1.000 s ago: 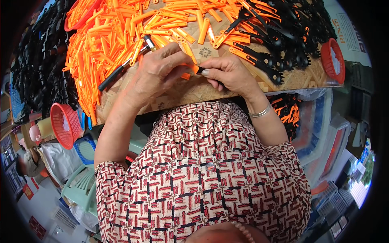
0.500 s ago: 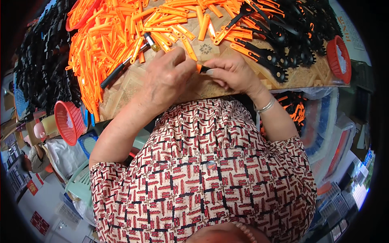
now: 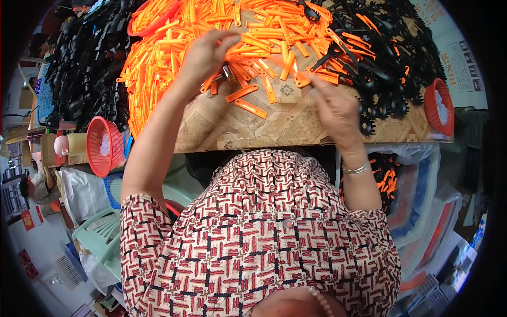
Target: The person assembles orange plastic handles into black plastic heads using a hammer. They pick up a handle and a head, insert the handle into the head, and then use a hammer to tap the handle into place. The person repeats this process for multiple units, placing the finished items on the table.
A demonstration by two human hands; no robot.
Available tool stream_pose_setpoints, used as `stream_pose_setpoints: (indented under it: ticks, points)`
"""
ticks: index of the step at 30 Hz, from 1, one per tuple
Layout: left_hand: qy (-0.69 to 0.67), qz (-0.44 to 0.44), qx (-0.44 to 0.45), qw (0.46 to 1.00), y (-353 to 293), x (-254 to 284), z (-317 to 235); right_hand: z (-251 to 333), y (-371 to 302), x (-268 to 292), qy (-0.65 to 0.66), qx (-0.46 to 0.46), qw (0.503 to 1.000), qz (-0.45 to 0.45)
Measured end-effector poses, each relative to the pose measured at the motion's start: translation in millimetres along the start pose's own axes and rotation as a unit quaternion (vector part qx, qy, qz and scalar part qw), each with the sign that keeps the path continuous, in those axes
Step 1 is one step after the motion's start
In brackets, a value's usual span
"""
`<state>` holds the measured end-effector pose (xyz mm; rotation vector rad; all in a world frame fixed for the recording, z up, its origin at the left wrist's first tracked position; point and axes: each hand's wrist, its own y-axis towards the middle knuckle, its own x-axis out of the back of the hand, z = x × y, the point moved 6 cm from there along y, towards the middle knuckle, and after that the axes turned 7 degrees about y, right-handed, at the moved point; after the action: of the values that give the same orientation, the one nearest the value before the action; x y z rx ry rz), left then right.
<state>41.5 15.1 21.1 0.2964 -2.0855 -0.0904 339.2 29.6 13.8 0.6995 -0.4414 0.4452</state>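
Note:
My left hand (image 3: 206, 58) is over the heap of orange plastic handles (image 3: 166, 66), its thumb and forefinger apart and nothing visible between them. Beside its wrist lies a hammer (image 3: 227, 71) with a shiny head; my forearm hides most of its dark handle. My right hand (image 3: 340, 113) is above the table at the right, its fingers blurred by motion. Its fingertips are close to the end of an orange handle (image 3: 302, 81) near the black toothed spoons (image 3: 369, 79). Whether they touch or hold anything cannot be made out. A few loose orange handles (image 3: 251, 109) lie between my hands.
The wooden-patterned table (image 3: 253, 134) has its near edge close to my body. Red baskets (image 3: 95, 153) (image 3: 449, 127) hang at both table sides. A black pile (image 3: 90, 79) rises at the far left. Below the table's right side, a lined container (image 3: 417, 211) holds black and orange pieces.
My hands have parted from a small black and orange piece they held together. The left has moved up over the orange heap, the right outward to the right. The view has shifted.

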Motion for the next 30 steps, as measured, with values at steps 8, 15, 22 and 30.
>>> stream_pose_setpoints:
  ticks: [8, 15, 22, 30]
  points:
    - [0.340, -0.019, 0.080, 0.937, 101, -32, 52, -57, 44, 71, -0.418, 0.031, 0.906, -0.057]
    - [0.352, -0.091, 0.073, 0.929, 106, -39, 62, -65, 112, 34, -0.353, 0.128, 0.927, -0.013]
    - [-0.087, -0.069, 0.108, 0.988, 51, -20, 26, -134, 207, -54, -0.405, 0.043, 0.909, 0.088]
    - [-0.450, 0.001, 0.199, 0.870, -49, -21, -33, -111, 218, -44, -0.221, -0.037, 0.965, 0.135]
